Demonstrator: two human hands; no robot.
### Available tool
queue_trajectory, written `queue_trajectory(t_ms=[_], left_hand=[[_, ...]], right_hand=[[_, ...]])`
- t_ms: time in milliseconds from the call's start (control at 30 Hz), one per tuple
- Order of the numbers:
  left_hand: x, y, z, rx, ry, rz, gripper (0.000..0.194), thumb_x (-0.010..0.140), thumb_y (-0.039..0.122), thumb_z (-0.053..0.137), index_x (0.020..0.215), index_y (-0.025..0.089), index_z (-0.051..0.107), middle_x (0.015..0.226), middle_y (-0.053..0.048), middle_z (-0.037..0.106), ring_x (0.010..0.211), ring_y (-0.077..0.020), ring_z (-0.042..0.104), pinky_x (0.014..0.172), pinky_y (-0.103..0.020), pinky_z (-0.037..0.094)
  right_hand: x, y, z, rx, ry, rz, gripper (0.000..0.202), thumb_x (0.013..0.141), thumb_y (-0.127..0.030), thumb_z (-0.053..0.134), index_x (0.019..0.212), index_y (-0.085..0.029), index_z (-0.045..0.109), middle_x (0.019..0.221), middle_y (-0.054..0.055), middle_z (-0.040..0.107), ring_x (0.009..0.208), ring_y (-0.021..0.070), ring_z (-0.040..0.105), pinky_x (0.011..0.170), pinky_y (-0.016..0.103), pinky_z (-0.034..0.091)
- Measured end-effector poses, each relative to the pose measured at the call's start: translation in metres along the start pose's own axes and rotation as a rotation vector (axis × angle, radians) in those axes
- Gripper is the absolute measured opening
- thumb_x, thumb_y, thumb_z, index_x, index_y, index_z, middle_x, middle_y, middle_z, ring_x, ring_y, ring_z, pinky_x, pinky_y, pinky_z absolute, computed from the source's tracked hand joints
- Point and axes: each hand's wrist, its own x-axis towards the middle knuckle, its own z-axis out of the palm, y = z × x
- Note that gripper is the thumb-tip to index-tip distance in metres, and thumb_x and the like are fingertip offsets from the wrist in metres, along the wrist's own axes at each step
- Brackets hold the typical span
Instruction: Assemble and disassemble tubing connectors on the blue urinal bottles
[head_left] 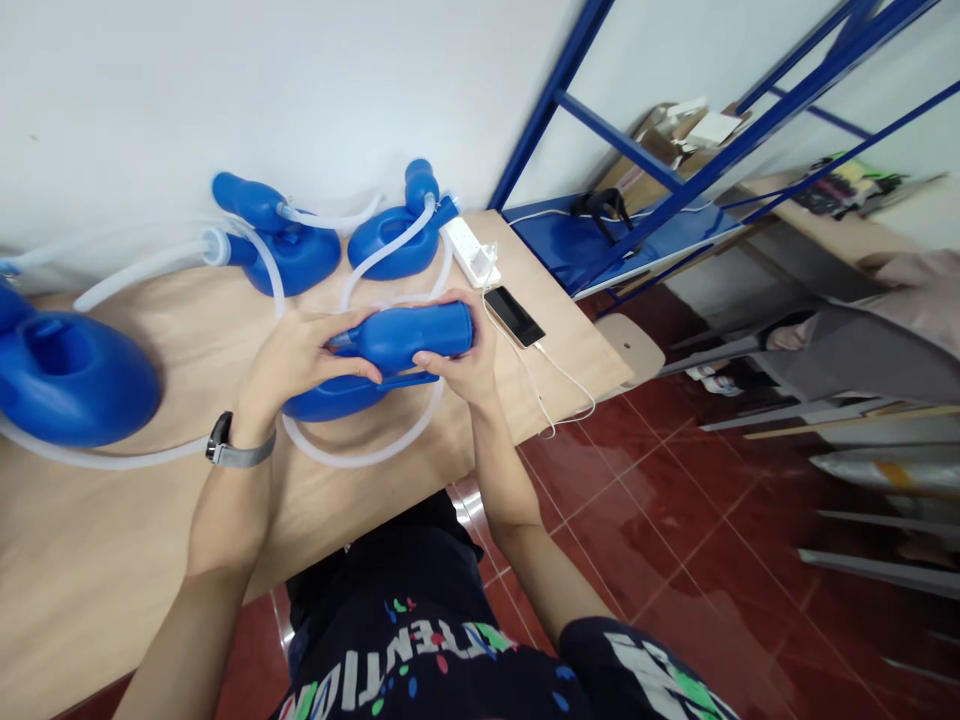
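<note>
A blue plastic urinal funnel (pixel 409 335) lies sideways between my two hands. My left hand (pixel 300 350) is closed on its narrow end, thumb along the near side. My right hand (pixel 469 365) wraps around the wide end, with its thumb on the near side. Just below the funnel, partly hidden by my hands, a blue urinal bottle (pixel 337 400) rests on the table (pixel 375 500). A clear hose (pixel 360 462) loops around the front of that bottle.
More blue urinal bottles with hoses stand behind (pixel 300 260) and at the left (pixel 97 370). A white power strip (pixel 472 250) and a phone (pixel 515 316) with a cable lie to the right. Beyond the table edge are a stool (pixel 630 345), a blue bunk frame (pixel 615 140) and another person's hand (pixel 787 335).
</note>
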Motion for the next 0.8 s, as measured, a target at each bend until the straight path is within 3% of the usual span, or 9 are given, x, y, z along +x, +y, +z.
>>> queue_trajectory(t_ms=[100,233,333,400,467,533,633,733,800], left_hand=[[0.001,-0.004,0.006,-0.007,0.034,-0.022,0.071,0.081,0.071,0.085,0.137,0.027,0.078,0.094,-0.003,0.082,0.069,-0.0176,0.066,0.076,-0.031,0.056],[0.002,-0.012,0.009,-0.031,0.196,-0.093,0.068,0.085,0.064,0.083,0.141,0.027,0.075,0.107,-0.004,0.082,0.076,-0.018,0.068,0.082,-0.032,0.059],[-0.001,-0.017,-0.003,-0.037,0.192,-0.123,0.072,0.084,0.066,0.083,0.144,0.028,0.074,0.096,-0.002,0.08,0.074,-0.017,0.065,0.079,-0.031,0.058],[-0.006,-0.022,-0.016,-0.007,0.157,-0.174,0.072,0.084,0.07,0.081,0.143,0.029,0.075,0.084,0.0,0.075,0.069,-0.0166,0.061,0.074,-0.031,0.057],[-0.013,-0.031,-0.031,0.016,0.05,-0.229,0.062,0.088,0.073,0.074,0.133,0.031,0.08,0.084,-0.002,0.076,0.07,-0.0182,0.063,0.074,-0.032,0.056],[-0.02,-0.043,-0.044,0.001,-0.159,-0.298,0.055,0.089,0.074,0.071,0.12,0.031,0.085,0.09,-0.004,0.079,0.075,-0.0215,0.069,0.075,-0.033,0.058],[-0.03,-0.061,-0.06,-0.054,-0.425,-0.458,0.065,0.076,0.071,0.083,0.124,0.028,0.082,0.091,-0.005,0.081,0.083,-0.0263,0.076,0.079,-0.033,0.062],[-0.038,-0.07,-0.07,-0.1,-0.5,-0.508,0.079,0.071,0.067,0.088,0.135,0.023,0.076,0.105,-0.007,0.083,0.098,-0.0291,0.079,0.086,-0.032,0.064],[-0.04,-0.073,-0.071,-0.105,-0.518,-0.492,0.083,0.072,0.065,0.089,0.14,0.021,0.072,0.109,-0.009,0.083,0.099,-0.0297,0.08,0.082,-0.032,0.065]], right_hand=[[-0.001,0.0,0.002,-0.003,0.027,-0.027,0.065,0.085,-0.067,0.084,0.128,-0.028,0.055,0.121,0.006,0.074,0.114,0.0285,0.075,0.105,0.051,0.062],[0.003,-0.015,-0.001,-0.177,0.011,-0.13,0.052,0.086,-0.054,0.088,0.122,-0.03,0.06,0.125,0.007,0.072,0.121,0.03,0.072,0.111,0.055,0.059],[0.008,-0.024,-0.004,-0.181,-0.009,-0.135,0.056,0.085,-0.055,0.089,0.126,-0.031,0.059,0.128,0.006,0.07,0.126,0.0308,0.07,0.114,0.056,0.057],[0.011,-0.021,-0.006,-0.128,0.057,-0.071,0.066,0.086,-0.063,0.085,0.136,-0.03,0.056,0.131,0.007,0.068,0.129,0.031,0.069,0.116,0.056,0.056],[0.014,-0.009,-0.007,-0.104,0.132,0.02,0.074,0.088,-0.066,0.081,0.145,-0.03,0.052,0.138,0.008,0.064,0.135,0.0319,0.064,0.119,0.057,0.053],[0.014,0.01,-0.007,-0.098,0.205,0.101,0.079,0.087,-0.065,0.081,0.15,-0.029,0.05,0.145,0.009,0.06,0.14,0.0329,0.06,0.121,0.058,0.051],[0.005,0.039,-0.009,-0.054,0.376,0.207,0.08,0.085,-0.066,0.082,0.151,-0.031,0.05,0.151,0.009,0.057,0.14,0.0319,0.059,0.12,0.058,0.053],[-0.014,0.063,-0.018,0.025,0.544,0.34,0.071,0.097,-0.068,0.067,0.155,-0.034,0.045,0.15,0.009,0.058,0.127,0.0282,0.068,0.106,0.052,0.062],[-0.03,0.076,-0.029,0.02,0.596,0.425,0.066,0.103,-0.069,0.057,0.156,-0.033,0.043,0.146,0.012,0.061,0.115,0.026,0.073,0.095,0.046,0.065]])
